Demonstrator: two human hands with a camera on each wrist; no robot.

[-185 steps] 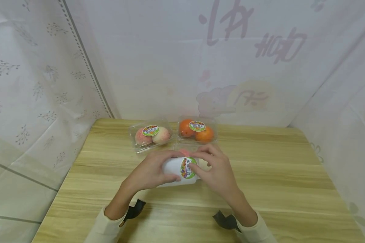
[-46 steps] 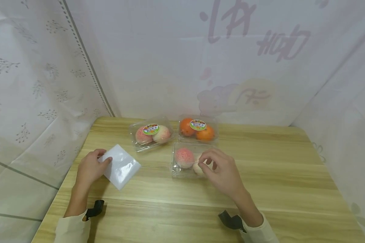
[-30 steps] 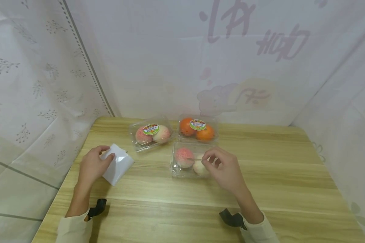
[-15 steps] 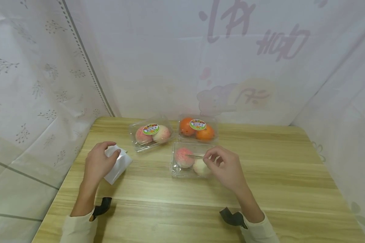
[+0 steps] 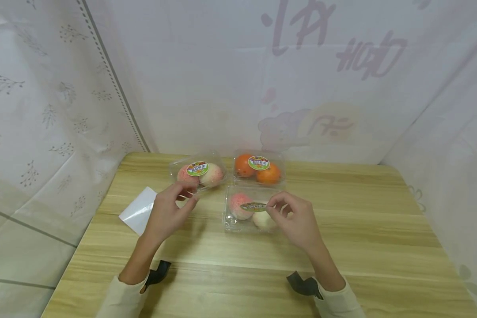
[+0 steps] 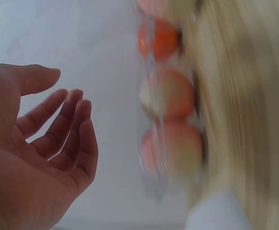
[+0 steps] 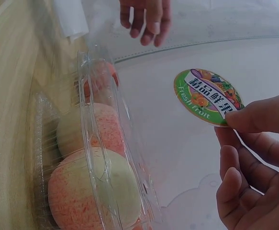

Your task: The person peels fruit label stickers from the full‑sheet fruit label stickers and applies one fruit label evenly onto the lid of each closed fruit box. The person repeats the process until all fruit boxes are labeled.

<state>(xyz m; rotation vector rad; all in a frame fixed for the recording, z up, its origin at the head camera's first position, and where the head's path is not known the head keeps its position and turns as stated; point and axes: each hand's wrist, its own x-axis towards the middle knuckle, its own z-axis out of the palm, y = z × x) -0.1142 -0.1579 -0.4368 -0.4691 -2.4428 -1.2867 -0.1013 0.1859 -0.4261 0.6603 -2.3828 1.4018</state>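
Note:
Between thumb and fingertips, my right hand [image 5: 296, 221] pinches an oval fruit label sticker [image 7: 208, 96] by its edge. The sticker hangs above a clear plastic clamshell box [image 5: 232, 226] with two peaches [image 5: 240, 205] inside, apart from its lid. My left hand [image 5: 170, 215] is in the air left of that box, fingers loosely bent and holding nothing, as the left wrist view [image 6: 48, 139] also shows. Behind and left of it, the white backing paper [image 5: 137, 210] lies on the table, partly hidden by the hand.
At the back left stands a labelled clear box of peaches [image 5: 211, 176]. Beside it, a labelled clear box holds two orange fruits [image 5: 268, 174]. The wooden table [image 5: 361, 229] runs back to a pale curtain [image 5: 191, 88].
Earlier both hands held the backing paper with the sticker on it; the sticker is now off it. My left hand has released the paper and moved right. The sticker has turned more face-up.

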